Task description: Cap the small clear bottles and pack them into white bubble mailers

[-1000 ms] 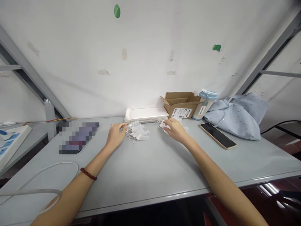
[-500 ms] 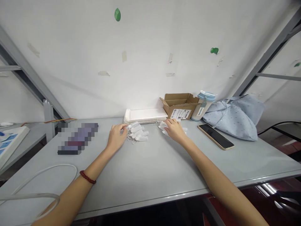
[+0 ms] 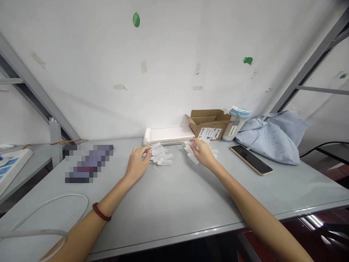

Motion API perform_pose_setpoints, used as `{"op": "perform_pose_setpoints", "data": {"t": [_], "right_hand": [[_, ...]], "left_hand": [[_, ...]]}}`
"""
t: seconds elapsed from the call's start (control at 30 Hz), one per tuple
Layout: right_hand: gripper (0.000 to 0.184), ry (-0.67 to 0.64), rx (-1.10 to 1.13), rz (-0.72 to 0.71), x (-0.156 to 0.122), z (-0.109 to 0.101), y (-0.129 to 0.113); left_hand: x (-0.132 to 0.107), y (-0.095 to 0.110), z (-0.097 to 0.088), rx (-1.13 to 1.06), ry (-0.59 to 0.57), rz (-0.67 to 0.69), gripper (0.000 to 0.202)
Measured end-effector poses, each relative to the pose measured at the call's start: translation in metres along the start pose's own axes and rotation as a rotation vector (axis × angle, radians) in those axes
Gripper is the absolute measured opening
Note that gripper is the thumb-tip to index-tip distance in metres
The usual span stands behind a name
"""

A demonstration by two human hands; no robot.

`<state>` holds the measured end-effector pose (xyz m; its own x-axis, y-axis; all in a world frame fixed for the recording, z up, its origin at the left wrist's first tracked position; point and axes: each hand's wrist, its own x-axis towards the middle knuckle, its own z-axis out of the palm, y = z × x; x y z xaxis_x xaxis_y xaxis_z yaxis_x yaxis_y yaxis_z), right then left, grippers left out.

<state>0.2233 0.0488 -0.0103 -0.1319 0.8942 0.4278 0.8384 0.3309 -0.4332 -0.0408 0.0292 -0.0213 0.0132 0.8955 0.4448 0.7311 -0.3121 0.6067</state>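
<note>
My left hand [image 3: 138, 162] rests on the grey table [image 3: 174, 203], its fingertips pinched against a small heap of white tags with strings [image 3: 161, 156]. My right hand [image 3: 202, 153] lies a little to the right, fingers curled over a second heap of white tags [image 3: 189, 148]. Both arms stretch forward from the near edge, and a dark red bead bracelet [image 3: 101, 212] sits on the left wrist.
Behind the tags lies a flat stack of white sheets [image 3: 169, 134], then an open cardboard box [image 3: 209, 123], a light blue lidded cup [image 3: 235, 123] and a pale blue cloth bag [image 3: 272, 136]. A phone [image 3: 251, 159] lies face up at right. A white cable [image 3: 46, 214] loops at near left.
My left hand has shifted slightly right onto the left heap of tags. My right hand has drawn a few tags slightly toward me. The view has tilted a little.
</note>
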Motion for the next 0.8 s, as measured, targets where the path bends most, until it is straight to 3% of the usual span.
{"op": "perform_pose_setpoints", "data": {"t": [0.2,0.47,0.7,0.8], "right_hand": [[0.023,-0.095,0.466,0.028,-0.014,-0.010,-0.034],[0.028,-0.220,0.637,0.059,-0.021,-0.009,-0.050],[0.030,-0.229,0.711,0.093,-0.019,-0.008,-0.047],[0.030,-0.231,0.728,0.097,-0.019,-0.010,-0.049]], "left_hand": [[-0.012,0.027,0.001,-0.137,-0.141,0.038,0.031],[-0.015,0.036,0.000,-0.210,-0.307,0.084,0.031],[-0.012,0.036,-0.002,-0.424,-0.463,-0.103,0.036],[-0.012,0.034,-0.001,-0.500,-0.462,-0.172,0.036]]}}
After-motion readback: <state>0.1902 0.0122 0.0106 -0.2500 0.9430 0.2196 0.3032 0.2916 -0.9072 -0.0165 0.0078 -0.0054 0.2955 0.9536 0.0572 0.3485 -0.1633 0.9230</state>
